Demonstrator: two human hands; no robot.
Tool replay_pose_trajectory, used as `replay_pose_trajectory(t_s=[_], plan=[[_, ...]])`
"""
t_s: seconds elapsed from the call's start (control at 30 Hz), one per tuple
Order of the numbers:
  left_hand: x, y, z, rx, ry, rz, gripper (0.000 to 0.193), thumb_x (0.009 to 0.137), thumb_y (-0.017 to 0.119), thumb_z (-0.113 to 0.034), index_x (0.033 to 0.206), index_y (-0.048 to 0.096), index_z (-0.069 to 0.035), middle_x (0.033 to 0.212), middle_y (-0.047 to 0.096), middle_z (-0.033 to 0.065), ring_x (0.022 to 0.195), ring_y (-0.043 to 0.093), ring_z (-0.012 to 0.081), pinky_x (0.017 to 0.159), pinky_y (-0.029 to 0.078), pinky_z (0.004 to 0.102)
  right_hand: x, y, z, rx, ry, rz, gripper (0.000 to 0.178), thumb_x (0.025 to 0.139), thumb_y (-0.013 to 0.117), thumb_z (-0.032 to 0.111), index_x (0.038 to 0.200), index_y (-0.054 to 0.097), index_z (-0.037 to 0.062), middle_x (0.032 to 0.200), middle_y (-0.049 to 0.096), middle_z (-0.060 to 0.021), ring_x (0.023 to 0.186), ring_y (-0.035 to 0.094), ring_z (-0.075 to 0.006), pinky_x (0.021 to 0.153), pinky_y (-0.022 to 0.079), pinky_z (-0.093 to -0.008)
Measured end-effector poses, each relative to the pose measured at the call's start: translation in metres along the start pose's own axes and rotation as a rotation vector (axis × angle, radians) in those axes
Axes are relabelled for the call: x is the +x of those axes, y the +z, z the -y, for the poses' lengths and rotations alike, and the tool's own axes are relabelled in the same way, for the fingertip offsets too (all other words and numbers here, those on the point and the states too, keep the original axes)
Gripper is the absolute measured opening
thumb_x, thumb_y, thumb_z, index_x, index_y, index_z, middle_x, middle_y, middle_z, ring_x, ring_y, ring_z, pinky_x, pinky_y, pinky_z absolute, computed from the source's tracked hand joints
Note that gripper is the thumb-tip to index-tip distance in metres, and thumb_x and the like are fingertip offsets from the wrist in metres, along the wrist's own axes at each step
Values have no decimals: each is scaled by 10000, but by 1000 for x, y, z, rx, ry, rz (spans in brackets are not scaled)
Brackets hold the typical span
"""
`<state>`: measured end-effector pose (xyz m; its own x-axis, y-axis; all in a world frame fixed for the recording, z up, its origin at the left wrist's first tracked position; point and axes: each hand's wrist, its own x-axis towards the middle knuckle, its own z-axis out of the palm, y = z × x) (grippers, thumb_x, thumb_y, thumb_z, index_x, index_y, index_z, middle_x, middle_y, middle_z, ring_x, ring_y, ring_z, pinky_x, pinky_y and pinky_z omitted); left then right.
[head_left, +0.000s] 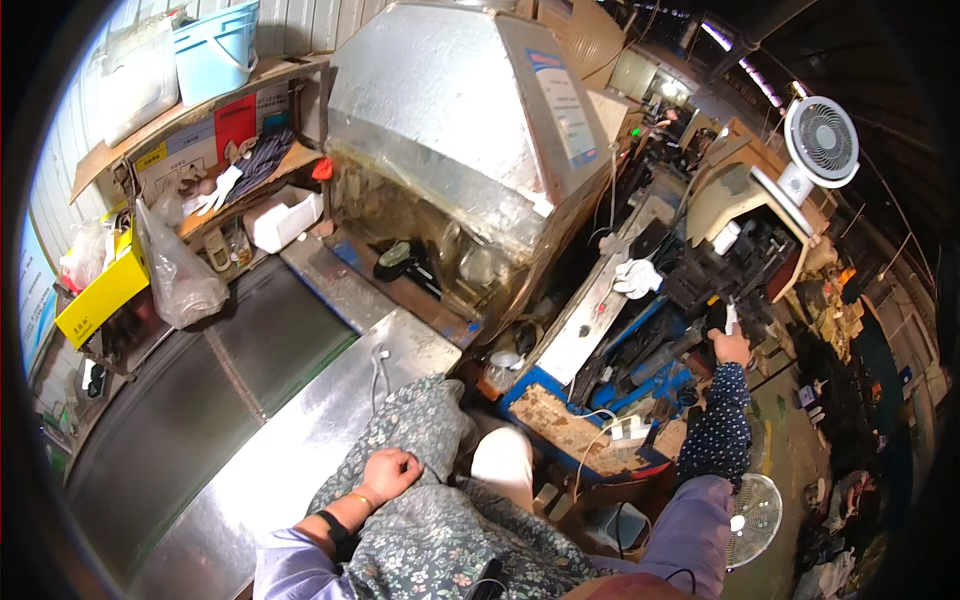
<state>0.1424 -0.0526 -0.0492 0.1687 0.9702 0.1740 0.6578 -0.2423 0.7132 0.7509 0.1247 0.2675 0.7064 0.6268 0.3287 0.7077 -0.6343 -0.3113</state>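
My left hand (391, 472) rests on the dark floral apron over my lap, fingers curled in, with no object showing in it. Stretched out to the right, my right hand (733, 347) is at the near side of a dark machine (735, 262). Its fingers are closed around something small; a narrow white piece (731, 318) sticks up beside them, and I cannot make out what it is. A patterned dark sleeve guard (715, 425) covers that forearm. Close to the machine lies a crumpled white glove or cloth (636, 278).
A metal-topped table (290, 450) with a dark belt (190, 420) runs on the left. A grey metal hood (440, 110) stands ahead. A blue-edged bench (590, 440) is right of my knees, a white fan (822, 140) above the machine, another fan (755, 520) at lower right.
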Motion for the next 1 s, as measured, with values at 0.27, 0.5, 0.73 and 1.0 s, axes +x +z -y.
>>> replay_pose_trajectory(t_s=[0.27, 0.5, 0.73, 1.0], plan=[[0, -8, -1, -43, 43, 0, 225, 816, 710, -304, 688, 667, -124, 650, 595, 77, 638, 613, 287, 608, 485, 412, -15, 31, -32, -124, -11, 6, 899, 723, 635, 570, 1501, 380, 198, 1378, 437, -360, 1220, 505, -501, 1046, 410, -504], [0, -2, 1, -46, 14, 4, 222, 814, 738, -269, 695, 672, -94, 658, 601, 87, 607, 600, 278, 572, 472, 400, -38, 34, -86, 98, -71, -40, 956, 620, 791, 397, 1466, 435, 127, 1310, 549, -252, 1181, 555, -418, 997, 449, -463], [-3, -1, 0, -83, -56, 63, 227, 826, 741, -284, 734, 689, -82, 684, 613, 97, 673, 615, 283, 634, 490, 389, -132, 28, -61, 235, -343, -362, 779, 642, 764, 255, 1373, 512, 153, 1350, 463, -285, 1238, 463, -446, 1043, 409, -501], [83, -14, -72, -621, 3, 148, 302, 942, 678, -202, 1166, 654, -1, 1087, 684, 61, 1001, 621, 144, 898, 489, 296, -324, 53, 32, 1216, -421, 116, 895, 618, 851, 122, 1405, 439, 16, 1473, 398, -191, 1374, 392, -324, 1141, 316, -415]])
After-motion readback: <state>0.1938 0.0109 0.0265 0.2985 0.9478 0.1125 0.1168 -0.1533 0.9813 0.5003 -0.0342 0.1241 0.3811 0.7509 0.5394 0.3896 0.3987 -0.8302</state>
